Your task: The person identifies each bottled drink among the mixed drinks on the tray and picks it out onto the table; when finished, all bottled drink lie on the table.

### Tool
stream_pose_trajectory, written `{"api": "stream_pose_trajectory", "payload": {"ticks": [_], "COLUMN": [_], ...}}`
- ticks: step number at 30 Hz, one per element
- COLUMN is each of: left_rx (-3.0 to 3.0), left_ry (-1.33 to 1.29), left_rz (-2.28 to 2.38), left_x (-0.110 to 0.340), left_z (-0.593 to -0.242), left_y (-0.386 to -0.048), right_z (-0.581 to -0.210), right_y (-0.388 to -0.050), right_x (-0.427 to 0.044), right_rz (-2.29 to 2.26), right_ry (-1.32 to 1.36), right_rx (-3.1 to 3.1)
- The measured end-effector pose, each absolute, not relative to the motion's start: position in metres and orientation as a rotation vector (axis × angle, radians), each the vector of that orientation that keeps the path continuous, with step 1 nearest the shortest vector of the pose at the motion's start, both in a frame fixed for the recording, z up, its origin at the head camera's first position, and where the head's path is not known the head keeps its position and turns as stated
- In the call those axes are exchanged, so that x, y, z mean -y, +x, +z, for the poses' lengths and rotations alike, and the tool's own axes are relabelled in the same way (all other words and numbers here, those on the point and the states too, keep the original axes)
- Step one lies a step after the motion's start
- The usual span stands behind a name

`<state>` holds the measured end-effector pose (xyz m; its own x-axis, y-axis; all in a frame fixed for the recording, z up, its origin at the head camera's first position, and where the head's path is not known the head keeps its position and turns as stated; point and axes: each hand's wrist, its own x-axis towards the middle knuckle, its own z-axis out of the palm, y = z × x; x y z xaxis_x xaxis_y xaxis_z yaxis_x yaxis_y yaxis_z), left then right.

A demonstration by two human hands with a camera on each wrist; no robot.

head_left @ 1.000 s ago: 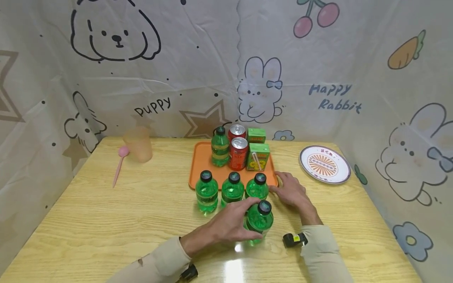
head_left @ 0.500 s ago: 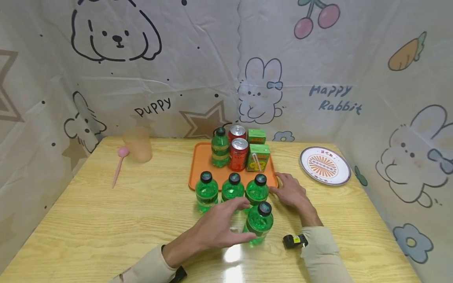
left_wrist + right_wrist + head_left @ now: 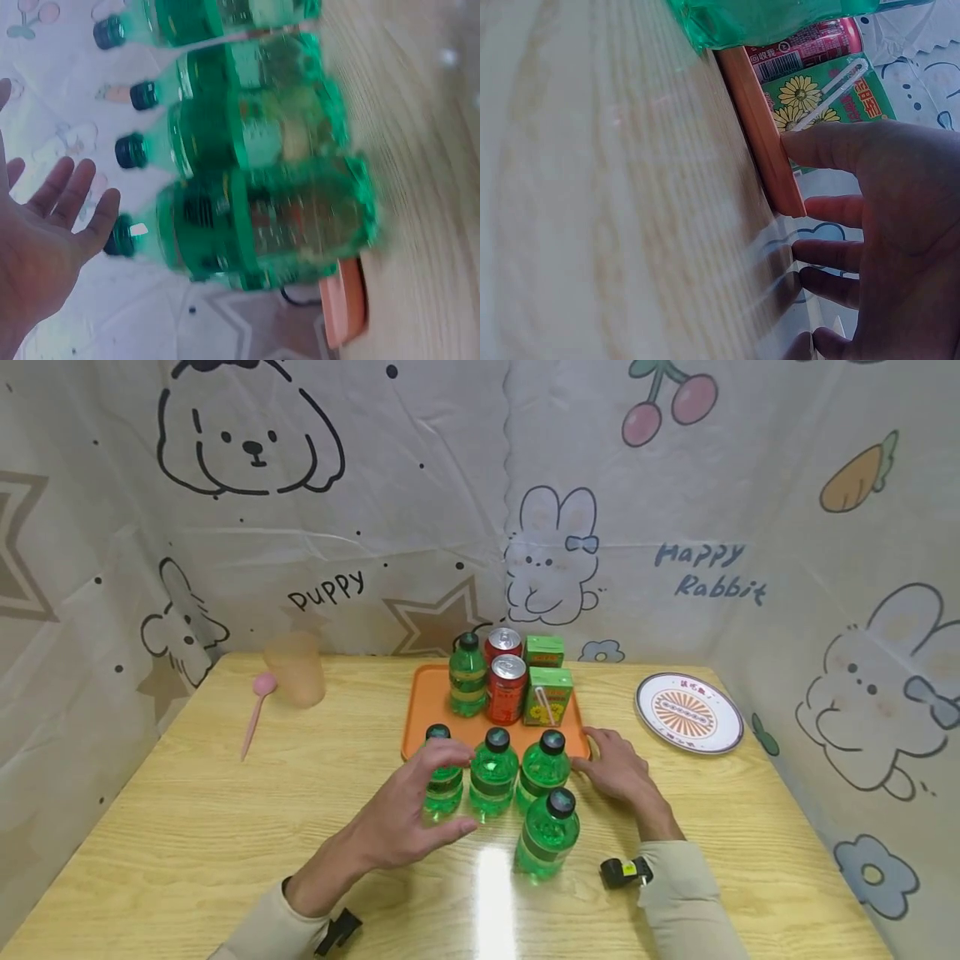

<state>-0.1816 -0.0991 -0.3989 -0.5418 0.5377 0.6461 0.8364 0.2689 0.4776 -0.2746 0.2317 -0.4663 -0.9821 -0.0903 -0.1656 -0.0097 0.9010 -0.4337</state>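
My left hand (image 3: pixel 393 818) is spread, holding nothing, and overlaps the leftmost green soda bottle (image 3: pixel 444 792) in the head view; contact is unclear. Beside that bottle stand a second bottle (image 3: pixel 493 783) and a third bottle (image 3: pixel 544 768), all upright before the orange tray (image 3: pixel 422 697). One more bottle (image 3: pixel 549 839) stands nearer me. At the tray's right front corner, my right hand (image 3: pixel 618 767) grips it: the thumb touches the front rim and the index finger meets the corner in the right wrist view. On the tray are a bottle (image 3: pixel 468 677), two red cans (image 3: pixel 506 693) and two green drink cartons (image 3: pixel 547 697).
At the right back lies a white patterned plate (image 3: pixel 688 713). A translucent orange cup (image 3: pixel 298 670) and a pink spoon (image 3: pixel 258 710) are at the left back. Printed cloth walls (image 3: pixel 420 510) enclose the wooden table (image 3: pixel 225 827) at the back and sides.
My left hand has let go of the nearest bottle and moved left to the leftmost bottle. The bottle stays where it was released. My right hand has not moved from the tray corner.
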Motion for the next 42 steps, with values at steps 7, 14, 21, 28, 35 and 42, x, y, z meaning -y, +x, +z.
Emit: {"api": "stream_pose_trajectory", "payload": {"ticks": [7, 14, 21, 28, 35, 42], "left_rx": [2.162, 2.210, 2.376, 2.486, 2.547, 2.592], "left_ry": [-1.195, -1.098, -0.860, -0.706, -0.613, -0.580], "left_rz": [-1.221, -1.322, -1.403, -1.523, -1.641, -1.805], "left_x": [0.126, 0.150, 0.162, 0.160, 0.153, 0.145], "left_z": [-0.407, -0.419, -0.434, -0.422, -0.421, -0.425], "left_y": [-0.192, -0.212, -0.238, -0.259, -0.284, -0.312], "right_z": [-0.465, -0.465, -0.465, -0.464, -0.468, -0.467], "right_y": [-0.276, -0.276, -0.276, -0.276, -0.275, -0.275], "right_x": [-0.233, -0.234, -0.233, -0.231, -0.229, -0.230], "right_rz": [-0.654, -0.671, -0.666, -0.669, -0.669, -0.676], "right_ry": [-0.075, -0.065, -0.067, -0.061, -0.076, -0.068], "right_rx": [-2.888, -2.879, -2.873, -2.882, -2.885, -2.899]}}
